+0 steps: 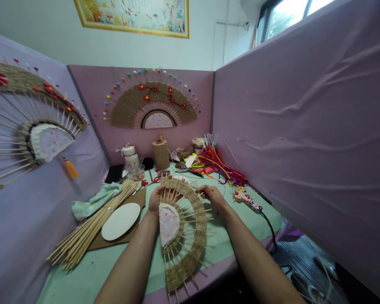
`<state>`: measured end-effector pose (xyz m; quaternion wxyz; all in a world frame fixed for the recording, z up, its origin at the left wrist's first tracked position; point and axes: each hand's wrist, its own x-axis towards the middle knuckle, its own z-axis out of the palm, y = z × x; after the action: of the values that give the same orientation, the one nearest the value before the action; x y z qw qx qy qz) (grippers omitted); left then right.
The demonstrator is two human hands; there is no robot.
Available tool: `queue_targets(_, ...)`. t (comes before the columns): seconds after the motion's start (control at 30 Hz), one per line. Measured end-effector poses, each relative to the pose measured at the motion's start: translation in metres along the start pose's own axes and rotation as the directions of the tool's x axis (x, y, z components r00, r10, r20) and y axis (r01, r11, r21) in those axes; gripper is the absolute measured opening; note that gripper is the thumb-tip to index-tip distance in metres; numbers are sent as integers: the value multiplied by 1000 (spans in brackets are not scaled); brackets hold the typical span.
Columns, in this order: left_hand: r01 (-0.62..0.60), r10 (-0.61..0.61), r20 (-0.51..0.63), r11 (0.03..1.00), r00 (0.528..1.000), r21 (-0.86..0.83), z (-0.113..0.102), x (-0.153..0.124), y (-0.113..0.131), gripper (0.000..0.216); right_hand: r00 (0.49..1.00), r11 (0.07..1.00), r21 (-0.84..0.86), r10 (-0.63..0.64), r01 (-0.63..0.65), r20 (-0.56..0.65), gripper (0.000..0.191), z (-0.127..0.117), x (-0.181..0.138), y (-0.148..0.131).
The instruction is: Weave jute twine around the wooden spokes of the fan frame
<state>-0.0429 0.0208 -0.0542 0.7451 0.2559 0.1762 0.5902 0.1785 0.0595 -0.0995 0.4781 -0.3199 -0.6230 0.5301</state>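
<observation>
Apparently you're weaving the fan [201, 223], right of the stick bundle [96, 221]. Your left hand [155, 202] curls round its edge, gripping; your right hand [213, 196] half-closes at its rim, hold unclear. Next likely needs steady support.

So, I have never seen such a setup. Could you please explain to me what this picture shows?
There is no machine here: a person works with two bare hands. The single picture comes from a camera worn on the head, looking forward and down. The left hand holds a woven fan near its upper end; the right hand is at the fan's outer edge, but I cannot tell what it grips. On the green cloth lie, to the left, a bundle of thin sticks and a white oval on brown cardboard. A spool of twine stands at the back.
</observation>
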Motion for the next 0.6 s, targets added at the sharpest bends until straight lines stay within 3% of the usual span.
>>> queue_targets(0.6, -17, 38, -179, 993, 983, 118, -2, 4, 1, 41, 994, 995, -12, -95, 96, 50, 63, -4, 1, 5)
